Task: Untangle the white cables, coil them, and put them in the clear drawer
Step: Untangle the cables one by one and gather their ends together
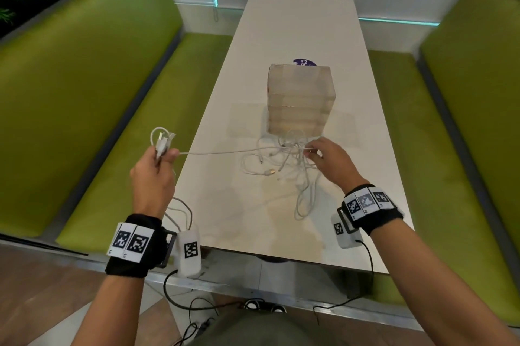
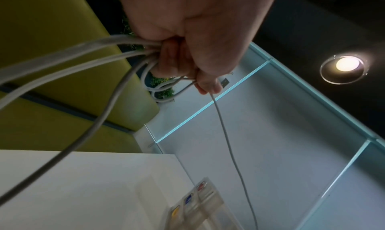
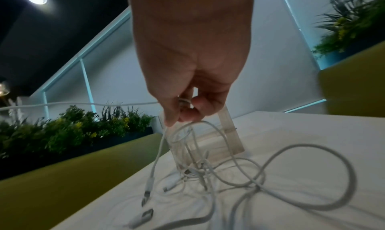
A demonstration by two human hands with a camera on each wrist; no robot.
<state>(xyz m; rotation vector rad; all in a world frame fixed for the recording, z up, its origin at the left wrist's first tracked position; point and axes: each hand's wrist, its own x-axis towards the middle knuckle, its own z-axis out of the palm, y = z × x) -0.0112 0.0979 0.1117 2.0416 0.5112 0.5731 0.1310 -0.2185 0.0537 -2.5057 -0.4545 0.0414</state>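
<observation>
A tangle of white cables (image 1: 287, 165) lies on the white table (image 1: 295, 36) in front of the clear drawer unit (image 1: 299, 98). My left hand (image 1: 157, 165) is raised off the table's left edge and grips a small coil of white cable (image 1: 161, 139) with a USB plug. From that coil one strand (image 1: 225, 151) runs taut to the right. My right hand (image 1: 323, 154) pinches that strand at the tangle (image 3: 229, 172), just before the drawer unit (image 3: 208, 144). The left wrist view shows cable loops (image 2: 87, 55) bunched in my left hand (image 2: 187, 52).
Green benches (image 1: 98, 87) flank the table on both sides. A round purple sticker (image 1: 304, 62) lies behind the drawer unit. Black wires hang from my wrist cameras over the near table edge (image 1: 295, 258). The drawers show coloured dots (image 2: 188, 200) in the left wrist view.
</observation>
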